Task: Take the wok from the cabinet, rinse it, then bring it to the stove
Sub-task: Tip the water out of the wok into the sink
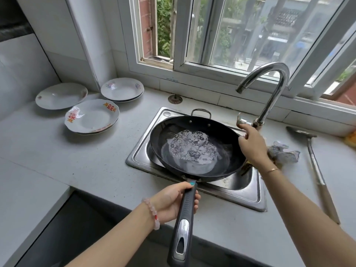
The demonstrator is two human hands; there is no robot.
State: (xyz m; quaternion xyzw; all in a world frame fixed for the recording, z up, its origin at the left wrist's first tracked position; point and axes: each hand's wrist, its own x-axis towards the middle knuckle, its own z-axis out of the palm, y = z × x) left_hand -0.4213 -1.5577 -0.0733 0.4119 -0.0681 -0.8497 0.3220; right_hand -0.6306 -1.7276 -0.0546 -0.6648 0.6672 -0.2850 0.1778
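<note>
Over sink [240,191]: wok [227,164] held above the basin, water [192,151] pooled in its bowl.
Left hand [173,201]: fingers clamped round wok's handle [183,228], past the worktop [77,160] front edge.
Right hand [252,145]: reaches faucet lever [240,120] at sink's back-right corner; fingers hidden behind hand, cannot tell grip.
Plates [92,116]: 3 groups, worktop back-left.
Spatula [316,170]: lying on worktop, right of sink.
</note>
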